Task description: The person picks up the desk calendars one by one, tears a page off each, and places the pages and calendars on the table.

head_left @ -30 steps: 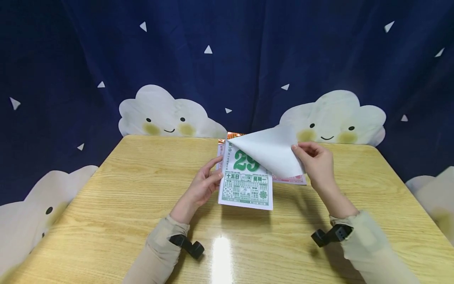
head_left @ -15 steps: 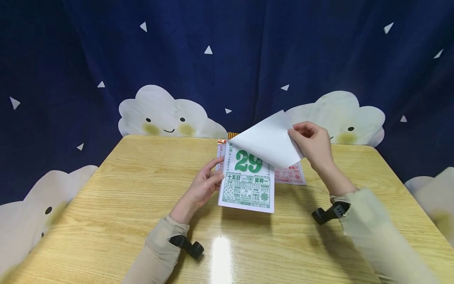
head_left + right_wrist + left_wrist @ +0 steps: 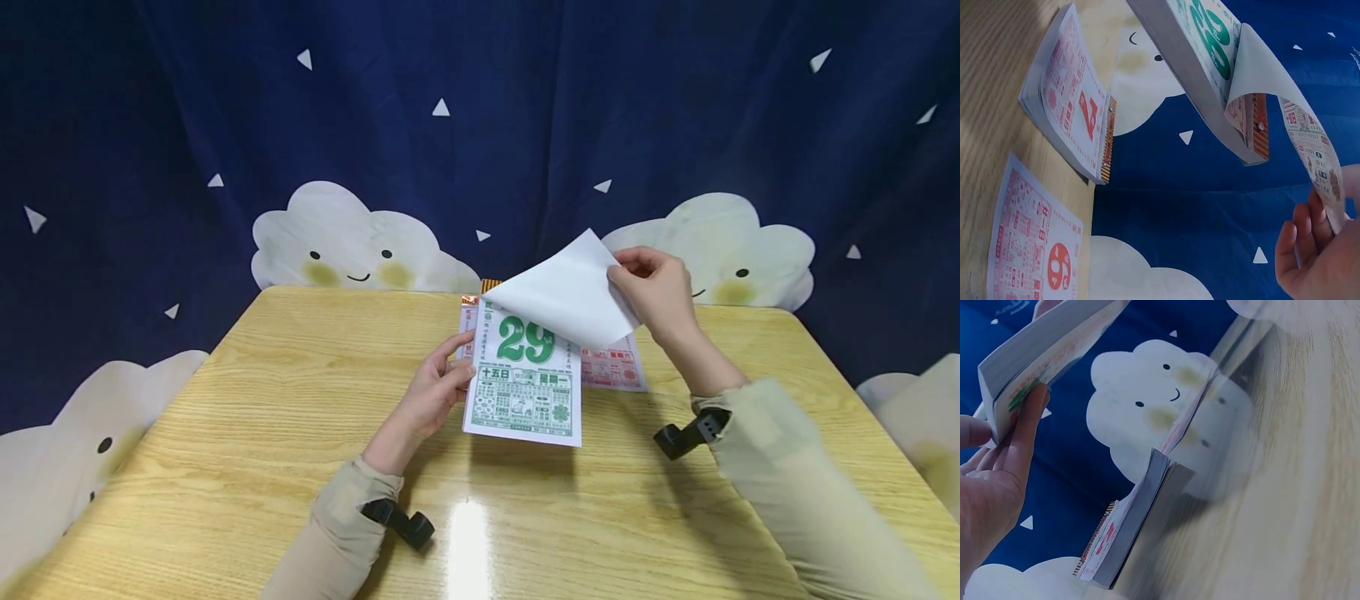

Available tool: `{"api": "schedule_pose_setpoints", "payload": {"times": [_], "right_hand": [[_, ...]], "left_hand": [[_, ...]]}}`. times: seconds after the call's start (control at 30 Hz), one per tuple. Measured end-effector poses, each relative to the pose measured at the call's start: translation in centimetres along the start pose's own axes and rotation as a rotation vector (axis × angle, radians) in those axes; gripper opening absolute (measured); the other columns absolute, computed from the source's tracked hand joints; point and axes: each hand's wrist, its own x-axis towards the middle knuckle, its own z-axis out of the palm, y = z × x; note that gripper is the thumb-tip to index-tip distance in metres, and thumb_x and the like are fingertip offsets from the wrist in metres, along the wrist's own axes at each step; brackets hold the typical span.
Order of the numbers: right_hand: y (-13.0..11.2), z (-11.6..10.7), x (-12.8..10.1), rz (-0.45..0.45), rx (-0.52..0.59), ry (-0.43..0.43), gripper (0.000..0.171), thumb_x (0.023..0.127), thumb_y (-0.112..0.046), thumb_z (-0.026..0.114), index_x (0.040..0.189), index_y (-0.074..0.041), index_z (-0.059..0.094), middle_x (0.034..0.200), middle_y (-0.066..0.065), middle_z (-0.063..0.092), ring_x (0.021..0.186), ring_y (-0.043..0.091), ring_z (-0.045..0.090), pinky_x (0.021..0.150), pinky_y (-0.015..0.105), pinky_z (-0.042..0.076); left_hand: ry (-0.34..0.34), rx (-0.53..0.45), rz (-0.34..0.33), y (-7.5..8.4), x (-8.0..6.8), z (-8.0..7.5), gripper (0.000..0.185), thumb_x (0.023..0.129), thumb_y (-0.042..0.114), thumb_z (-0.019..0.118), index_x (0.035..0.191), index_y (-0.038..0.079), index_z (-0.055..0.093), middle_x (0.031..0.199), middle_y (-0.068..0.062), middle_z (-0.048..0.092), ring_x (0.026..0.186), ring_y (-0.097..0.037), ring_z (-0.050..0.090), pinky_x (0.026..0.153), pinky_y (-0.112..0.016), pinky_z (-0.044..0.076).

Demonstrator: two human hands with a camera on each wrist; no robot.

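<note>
A thick tear-off calendar [image 3: 525,404] with a large green 29 is held tilted above the table in the head view. My left hand [image 3: 431,392] grips its left edge, thumb on the front and fingers behind. With my right hand [image 3: 660,292] I pinch the top page [image 3: 566,292] by its edge. That page is peeled up and folded back, its blank white back facing up. In the right wrist view the page curls away from the pad, seemingly still joined near the orange-striped binding [image 3: 1261,128].
A second calendar pad [image 3: 1075,106] with a red 7 lies on the wooden table [image 3: 300,375], behind the held one. A loose sheet [image 3: 1038,244] with a red 6 is beside it. Beyond the table's back edge hangs a dark blue curtain [image 3: 480,150] with clouds.
My right hand has moved up and slightly left, lifting the page higher and uncovering more of the green 29. My left hand has stayed nearly in place.
</note>
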Motion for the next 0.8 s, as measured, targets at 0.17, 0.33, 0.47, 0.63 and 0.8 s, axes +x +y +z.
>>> {"api": "schedule_pose_setpoints", "payload": {"times": [0.17,0.33,0.47,0.63,0.8], "right_hand": [[0.08,0.25,0.11,-0.001,-0.007,-0.019,0.026,0.079,-0.023,0.065,0.094,-0.001,0.068,0.069,-0.012,0.057,0.067,0.005,0.05,0.056,0.014,0.042],[-0.26,0.11,0.11,0.005,-0.008,-0.044,0.033,0.077,-0.031,0.071,0.093,-0.002,0.068,0.071,-0.012,0.058,0.068,0.006,0.052,0.057,0.016,0.045],[-0.54,0.03,0.19,0.023,0.018,-0.041,0.035,0.075,-0.032,0.072,0.091,-0.001,0.067,0.068,-0.014,0.058,0.067,0.006,0.053,0.056,0.015,0.046],[-0.76,-0.08,0.19,0.053,0.035,-0.052,0.033,0.076,-0.03,0.071,0.089,0.0,0.066,0.068,-0.012,0.057,0.068,0.007,0.052,0.055,0.016,0.047],[-0.46,-0.13,0.02,0.119,0.034,-0.087,0.03,0.078,-0.029,0.069,0.089,-0.001,0.064,0.073,-0.01,0.056,0.075,0.011,0.05,0.058,0.02,0.046]], "left_hand": [[0.051,0.014,-0.027,-0.11,0.14,0.15,0.059,0.083,-0.008,0.042,0.14,0.001,0.027,0.083,0.002,0.068,0.064,-0.012,0.063,0.059,-0.024,0.053],[0.102,0.037,-0.034,-0.06,0.17,0.27,0.06,0.082,-0.008,0.043,0.139,0.003,0.029,0.081,0.002,0.067,0.063,-0.011,0.062,0.058,-0.023,0.052],[0.121,0.041,-0.028,-0.05,0.16,0.3,0.059,0.083,-0.008,0.042,0.139,0.003,0.029,0.08,0.003,0.067,0.061,-0.011,0.061,0.057,-0.022,0.052],[0.126,0.009,-0.015,0.02,0.24,0.2,0.057,0.084,-0.007,0.04,0.139,0.004,0.029,0.075,0.003,0.068,0.059,-0.011,0.063,0.056,-0.023,0.052],[0.134,-0.049,0.021,0.16,0.33,0.05,0.057,0.084,-0.008,0.039,0.138,0.003,0.03,0.074,0.003,0.069,0.057,-0.009,0.063,0.053,-0.021,0.052]]}}
